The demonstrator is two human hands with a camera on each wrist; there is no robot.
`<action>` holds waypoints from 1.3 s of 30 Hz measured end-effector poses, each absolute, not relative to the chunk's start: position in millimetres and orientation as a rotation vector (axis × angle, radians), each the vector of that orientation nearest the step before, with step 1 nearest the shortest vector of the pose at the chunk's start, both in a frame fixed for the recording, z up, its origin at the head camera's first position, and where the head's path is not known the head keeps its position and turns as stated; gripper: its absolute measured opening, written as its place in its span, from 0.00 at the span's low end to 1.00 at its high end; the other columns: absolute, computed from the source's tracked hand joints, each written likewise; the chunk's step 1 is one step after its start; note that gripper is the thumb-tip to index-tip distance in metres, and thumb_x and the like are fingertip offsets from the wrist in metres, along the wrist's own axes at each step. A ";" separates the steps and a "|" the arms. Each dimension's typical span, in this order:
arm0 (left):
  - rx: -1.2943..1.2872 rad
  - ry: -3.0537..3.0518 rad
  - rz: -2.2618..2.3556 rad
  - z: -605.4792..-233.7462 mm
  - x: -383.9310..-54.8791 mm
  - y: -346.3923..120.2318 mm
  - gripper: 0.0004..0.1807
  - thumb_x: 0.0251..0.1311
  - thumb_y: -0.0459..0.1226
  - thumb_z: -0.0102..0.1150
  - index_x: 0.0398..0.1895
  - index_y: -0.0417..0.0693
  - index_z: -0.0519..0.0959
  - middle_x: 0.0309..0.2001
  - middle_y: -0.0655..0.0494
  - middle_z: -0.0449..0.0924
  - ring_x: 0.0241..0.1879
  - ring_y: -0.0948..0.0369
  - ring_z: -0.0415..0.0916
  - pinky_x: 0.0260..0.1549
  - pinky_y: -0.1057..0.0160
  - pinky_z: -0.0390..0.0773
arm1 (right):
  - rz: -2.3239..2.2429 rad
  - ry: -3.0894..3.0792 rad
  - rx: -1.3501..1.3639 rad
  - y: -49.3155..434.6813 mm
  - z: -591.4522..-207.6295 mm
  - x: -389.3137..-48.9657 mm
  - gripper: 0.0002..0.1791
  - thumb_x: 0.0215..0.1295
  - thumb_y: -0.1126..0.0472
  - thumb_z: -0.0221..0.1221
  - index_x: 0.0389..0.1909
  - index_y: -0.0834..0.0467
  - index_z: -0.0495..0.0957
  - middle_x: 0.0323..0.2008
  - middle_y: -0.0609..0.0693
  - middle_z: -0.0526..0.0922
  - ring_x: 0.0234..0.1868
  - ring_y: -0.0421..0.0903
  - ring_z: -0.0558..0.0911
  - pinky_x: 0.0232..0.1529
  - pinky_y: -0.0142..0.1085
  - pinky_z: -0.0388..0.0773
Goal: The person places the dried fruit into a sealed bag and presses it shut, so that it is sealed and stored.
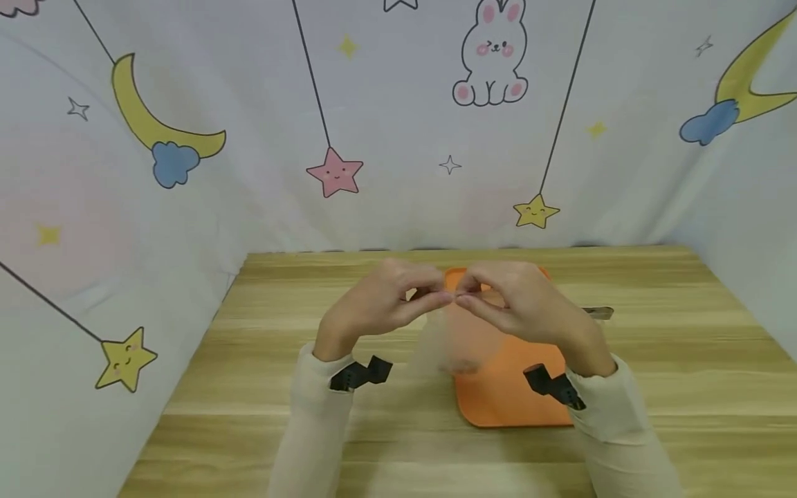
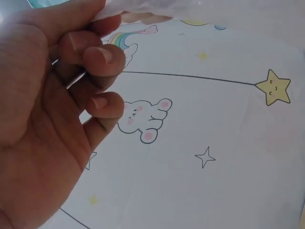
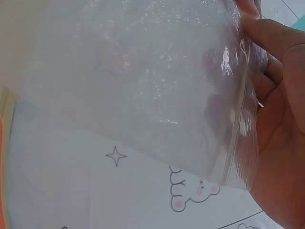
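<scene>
A clear zip-top plastic bag point(image 1: 438, 342) hangs from both hands over the left part of an orange tray point(image 1: 517, 387). My left hand point(image 1: 382, 301) pinches the bag's top edge between thumb and index finger. Close beside it, fingertips almost meeting, my right hand point(image 1: 529, 304) pinches the same edge. In the right wrist view the see-through bag point(image 3: 143, 71) fills much of the picture, its ridged zip strip point(image 3: 238, 114) running down beside the palm. The left wrist view has the bag's edge point(image 2: 214, 14) along the top, with the other fingers loosely curled.
Under the tray is a wood-grain table point(image 1: 249, 415). A flat, narrow item point(image 1: 598, 312) pokes out behind the right wrist. A white printed curtain point(image 1: 405, 124) stands along the back and sides. Small black devices point(image 1: 361, 373) are strapped at both wrists.
</scene>
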State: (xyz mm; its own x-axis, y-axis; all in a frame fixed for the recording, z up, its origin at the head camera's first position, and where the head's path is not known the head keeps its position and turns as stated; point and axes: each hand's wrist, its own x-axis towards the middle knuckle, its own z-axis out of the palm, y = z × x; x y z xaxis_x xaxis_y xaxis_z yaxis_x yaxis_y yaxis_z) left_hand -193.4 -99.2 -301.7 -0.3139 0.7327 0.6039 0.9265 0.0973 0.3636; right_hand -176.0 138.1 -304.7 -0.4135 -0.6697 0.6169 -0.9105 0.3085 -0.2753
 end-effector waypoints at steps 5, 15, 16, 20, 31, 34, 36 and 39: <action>-1.656 -2.096 -1.042 -303.2 -197.6 -103.0 0.15 0.68 0.30 0.59 0.22 0.49 0.72 0.20 0.62 0.60 0.19 0.70 0.56 0.22 0.69 0.58 | 0.846 -2.219 1.381 141.1 -307.1 -180.2 0.07 0.75 0.55 0.57 0.37 0.53 0.78 0.32 0.39 0.82 0.30 0.34 0.77 0.32 0.35 0.77; -1.605 -2.116 -1.047 -298.8 -199.1 -113.2 0.15 0.68 0.28 0.58 0.23 0.48 0.71 0.20 0.62 0.59 0.20 0.69 0.55 0.23 0.68 0.59 | 0.831 -2.149 1.398 147.9 -303.7 -189.1 0.17 0.77 0.47 0.52 0.35 0.54 0.78 0.31 0.40 0.81 0.32 0.36 0.79 0.33 0.28 0.74; -1.600 -2.114 -1.043 -298.6 -198.8 -114.8 0.15 0.68 0.28 0.58 0.23 0.48 0.71 0.20 0.62 0.58 0.20 0.69 0.55 0.24 0.68 0.58 | 0.829 -2.145 1.400 148.5 -303.3 -189.3 0.16 0.77 0.47 0.52 0.35 0.53 0.78 0.31 0.39 0.81 0.32 0.36 0.79 0.33 0.28 0.74; -1.585 -2.101 -1.026 -297.0 -196.6 -119.4 0.16 0.68 0.28 0.58 0.21 0.49 0.70 0.20 0.62 0.57 0.20 0.69 0.54 0.23 0.68 0.58 | 0.837 -2.128 1.393 153.9 -301.6 -188.8 0.14 0.76 0.48 0.53 0.36 0.52 0.79 0.30 0.38 0.79 0.31 0.35 0.75 0.33 0.29 0.72; -1.540 -2.070 -1.069 -294.8 -193.1 -130.2 0.17 0.67 0.28 0.59 0.21 0.49 0.69 0.20 0.61 0.57 0.21 0.68 0.56 0.23 0.68 0.58 | 0.871 -2.095 1.369 168.4 -300.4 -187.2 0.14 0.75 0.48 0.55 0.34 0.52 0.79 0.28 0.38 0.78 0.26 0.34 0.71 0.27 0.25 0.66; -1.545 -2.051 -1.082 -294.4 -192.1 -133.1 0.17 0.66 0.27 0.59 0.21 0.49 0.68 0.20 0.61 0.56 0.21 0.68 0.56 0.23 0.67 0.58 | 0.867 -2.079 1.352 170.1 -301.0 -187.5 0.16 0.75 0.46 0.55 0.32 0.53 0.77 0.27 0.40 0.79 0.24 0.35 0.71 0.25 0.24 0.64; -1.548 -2.043 -1.084 -294.0 -191.2 -134.7 0.17 0.66 0.26 0.59 0.21 0.49 0.68 0.20 0.61 0.57 0.21 0.68 0.56 0.22 0.67 0.59 | 0.870 -2.066 1.337 171.1 -301.6 -188.2 0.18 0.73 0.44 0.55 0.29 0.54 0.76 0.26 0.40 0.79 0.23 0.34 0.70 0.24 0.24 0.63; -1.552 -2.056 -1.090 -293.0 -189.9 -136.5 0.16 0.66 0.26 0.59 0.21 0.49 0.70 0.20 0.61 0.57 0.21 0.68 0.56 0.22 0.67 0.58 | 0.882 -2.052 1.317 172.6 -302.9 -189.2 0.20 0.71 0.43 0.57 0.26 0.53 0.73 0.23 0.40 0.77 0.21 0.33 0.68 0.23 0.24 0.62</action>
State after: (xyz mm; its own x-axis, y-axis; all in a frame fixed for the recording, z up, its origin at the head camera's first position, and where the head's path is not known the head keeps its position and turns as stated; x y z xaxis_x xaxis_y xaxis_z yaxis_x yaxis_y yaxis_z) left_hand -189.9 -136.5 -293.0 -0.3435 0.6602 0.6679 0.9234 0.1077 0.3684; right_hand -189.2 172.6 -302.9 -0.3750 -0.5671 0.7333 -0.9223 0.3075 -0.2339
